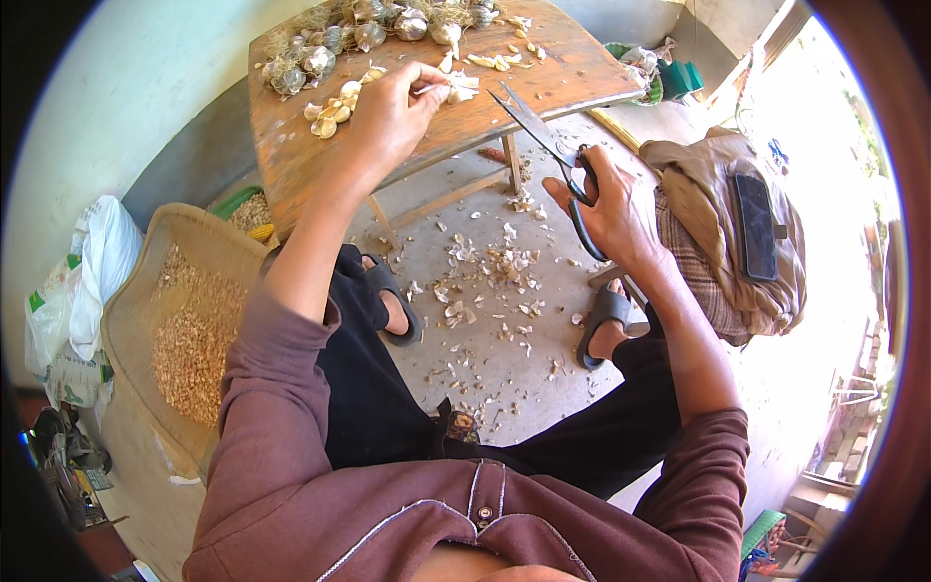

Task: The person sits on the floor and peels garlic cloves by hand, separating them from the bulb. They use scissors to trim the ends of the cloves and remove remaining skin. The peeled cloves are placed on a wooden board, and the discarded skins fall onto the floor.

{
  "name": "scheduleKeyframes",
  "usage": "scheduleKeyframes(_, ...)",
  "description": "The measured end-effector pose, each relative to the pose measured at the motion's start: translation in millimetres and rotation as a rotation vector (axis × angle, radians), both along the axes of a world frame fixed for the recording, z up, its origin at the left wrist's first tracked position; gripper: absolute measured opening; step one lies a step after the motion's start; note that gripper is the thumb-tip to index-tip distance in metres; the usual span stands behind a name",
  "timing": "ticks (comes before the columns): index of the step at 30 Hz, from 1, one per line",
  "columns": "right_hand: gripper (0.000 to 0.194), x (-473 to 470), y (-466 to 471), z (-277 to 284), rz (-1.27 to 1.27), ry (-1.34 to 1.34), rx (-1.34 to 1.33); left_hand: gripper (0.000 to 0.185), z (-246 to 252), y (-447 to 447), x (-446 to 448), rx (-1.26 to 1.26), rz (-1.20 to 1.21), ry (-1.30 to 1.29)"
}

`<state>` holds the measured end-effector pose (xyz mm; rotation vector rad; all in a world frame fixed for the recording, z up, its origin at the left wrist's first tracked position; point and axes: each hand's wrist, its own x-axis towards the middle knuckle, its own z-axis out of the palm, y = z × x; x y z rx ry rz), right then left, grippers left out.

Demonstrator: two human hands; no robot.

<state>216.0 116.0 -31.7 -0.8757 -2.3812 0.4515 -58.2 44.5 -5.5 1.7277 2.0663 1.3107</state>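
Note:
My left hand [398, 109] is over the wooden table [444, 134], thumb and forefinger pinched on a small pale piece beside an opened garlic head [462, 86]; whether they also grip that head I cannot tell. Through the handles of a pair of scissors [542, 134] go the fingers of my right hand [607, 204]; the blades are spread and point up and left, near the table's front edge. Whole garlic bulbs [318, 62] with dry roots lie along the back of the table. Loose garlic cloves [336, 113] form a row left of my left hand, and more cloves [498, 62] lie behind the opened head.
Papery garlic skins [509, 265] litter the concrete floor between my feet. A woven basket [185, 327] of small tan pieces stands at left beside white plastic bags [102, 269]. At right, a phone [755, 227] rests on a brown jacket [698, 164]. Behind the table's right corner is a green container [680, 78].

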Motion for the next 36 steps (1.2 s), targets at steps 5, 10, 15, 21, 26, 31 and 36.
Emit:
scheduleKeyframes(5,0.048,-1,-4,5,0.007,-0.041,0.142,0.026,-2,-22,23,0.002,-0.275,-0.595)
scheduleKeyframes(10,0.047,-1,-10,10,0.01,-0.102,0.131,0.027,1,-29,29,0.024,-0.358,-0.648)
scheduleKeyframes(15,0.048,0,-8,12,0.023,-0.111,-0.018,0.027,3,-30,31,0.034,-0.359,-0.612)
scheduleKeyframes(21,0.043,1,-8,6,0.054,-0.058,0.003,0.026,4,-31,31,0.038,-0.342,-0.584)
scheduleKeyframes(26,0.039,3,-9,2,0.059,-0.017,0.038,0.025,2,-29,31,0.041,-0.348,-0.572)
scheduleKeyframes(31,0.037,4,-4,-7,0.109,0.022,0.087,0.026,5,-32,32,0.015,-0.341,-0.583)
scheduleKeyframes(36,0.043,4,-1,-3,0.039,0.015,-0.01,0.02,4,-25,16,0.029,-0.107,-0.169)
